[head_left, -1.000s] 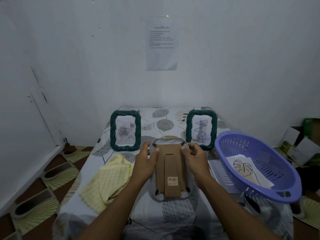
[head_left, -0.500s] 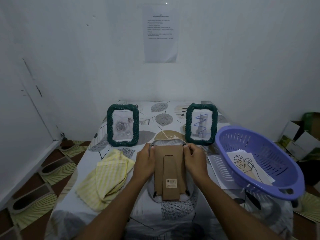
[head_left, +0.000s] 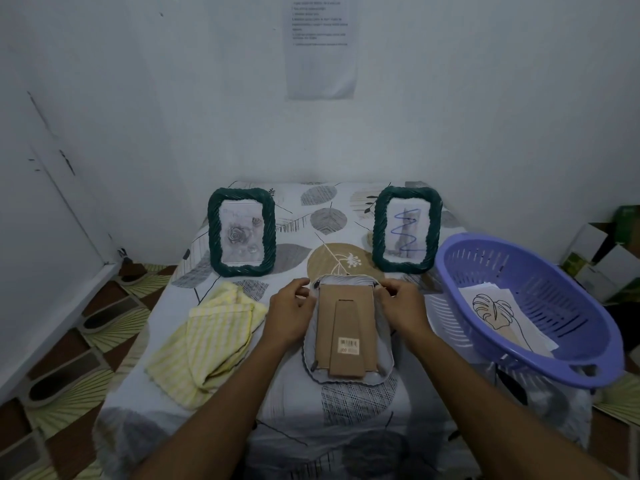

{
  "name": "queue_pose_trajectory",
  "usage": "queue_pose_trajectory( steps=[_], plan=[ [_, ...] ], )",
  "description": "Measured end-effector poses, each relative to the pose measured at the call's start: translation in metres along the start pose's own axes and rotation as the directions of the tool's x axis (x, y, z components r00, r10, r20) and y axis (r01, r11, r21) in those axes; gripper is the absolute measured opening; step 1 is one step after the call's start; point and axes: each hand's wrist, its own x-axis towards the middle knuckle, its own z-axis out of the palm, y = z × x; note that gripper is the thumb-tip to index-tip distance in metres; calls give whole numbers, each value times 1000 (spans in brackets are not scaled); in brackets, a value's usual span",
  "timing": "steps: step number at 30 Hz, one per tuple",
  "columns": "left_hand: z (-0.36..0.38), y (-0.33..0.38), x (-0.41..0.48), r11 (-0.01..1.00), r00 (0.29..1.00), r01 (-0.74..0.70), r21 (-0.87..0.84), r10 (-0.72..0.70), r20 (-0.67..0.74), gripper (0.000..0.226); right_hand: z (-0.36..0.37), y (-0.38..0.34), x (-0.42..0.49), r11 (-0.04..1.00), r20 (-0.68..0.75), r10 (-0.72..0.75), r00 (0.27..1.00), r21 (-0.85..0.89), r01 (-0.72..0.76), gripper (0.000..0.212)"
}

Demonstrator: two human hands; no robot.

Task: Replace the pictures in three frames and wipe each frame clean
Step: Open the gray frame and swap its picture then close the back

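Both top corners of the face-down frame (head_left: 346,336) are being pinched, left hand (head_left: 290,315) and right hand (head_left: 403,311) each gripping one, mid-table (head_left: 363,410). Yellow cloth (head_left: 211,341) is lying left; two green frames (head_left: 241,232) are standing behind; basket (head_left: 533,362) is sitting right.

White frame (head_left: 347,370) lies face-down between two upright green frames (head_left: 241,231) (head_left: 407,229).
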Motion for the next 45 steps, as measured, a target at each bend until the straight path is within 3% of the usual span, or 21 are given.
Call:
queue_pose_trajectory(
  steps=[4,8,11,16,20,26,40,45],
  plan=[
    [5,-3,-7,988,990,-130,88,126,58,38,-3,-1,7,999,48,14,999,-43,-12,34],
    [20,-4,-9,901,981,-191,389,169,91,45,-10,6,8,990,95,8,995,-142,6,41],
    [30,-1,-15,849,970,-242,469,213,116,42,-17,14,2,972,132,-67,989,-214,94,41],
    [31,-5,-24,866,974,-227,447,195,116,43,-28,22,-17,933,164,-145,976,-306,190,49],
    [25,-6,-47,889,958,-277,365,229,170,46,-39,29,-43,905,178,-223,958,-329,271,42],
    [20,-8,-63,856,922,-340,390,220,319,77,-52,51,-72,867,234,-300,925,-338,367,40],
    [19,-9,-65,801,900,-393,451,233,369,79,-39,53,-81,933,81,-242,967,-253,255,36],
    [20,-10,-64,812,900,-379,443,211,382,66,-40,52,-80,933,66,-249,966,-251,258,36]
  ],
)
